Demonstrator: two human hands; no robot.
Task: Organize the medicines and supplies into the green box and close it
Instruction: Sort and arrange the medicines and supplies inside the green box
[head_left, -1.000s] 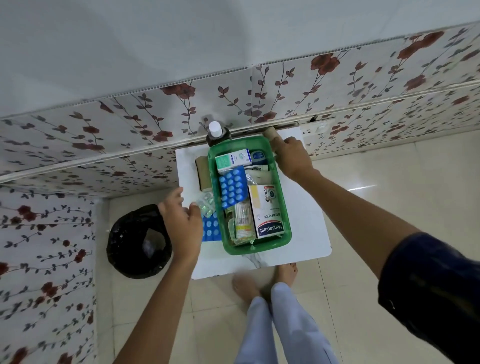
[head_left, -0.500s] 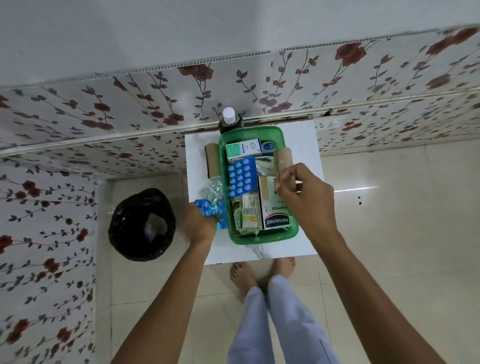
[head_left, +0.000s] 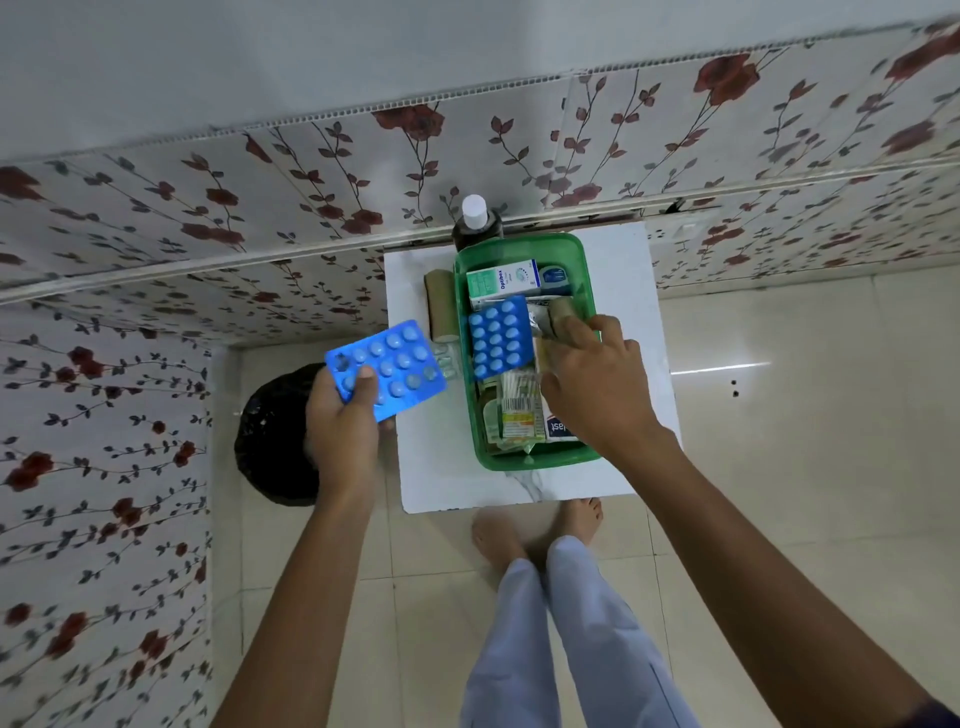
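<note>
The green box (head_left: 576, 247) stands open on a small white table (head_left: 441, 467), holding several packs: a white-green carton (head_left: 501, 280), a blue blister pack (head_left: 500, 338) and a plaster box. My left hand (head_left: 340, 423) holds a second blue blister pack (head_left: 389, 369) lifted off the table, left of the box. My right hand (head_left: 597, 384) is over the box's right side, fingers closed on a tan bandage roll (head_left: 561, 309) inside it. Another tan roll (head_left: 440, 312) and clear blister strips (head_left: 448, 361) lie on the table left of the box.
A dark bottle with a white cap (head_left: 475, 218) stands behind the box against the floral wall. A black bin (head_left: 275, 441) sits on the floor left of the table. My bare feet (head_left: 535, 525) are at the table's front edge.
My left hand picked the blue blister pack up off the table. My right hand carried the tan roll from the table's far right into the box.
</note>
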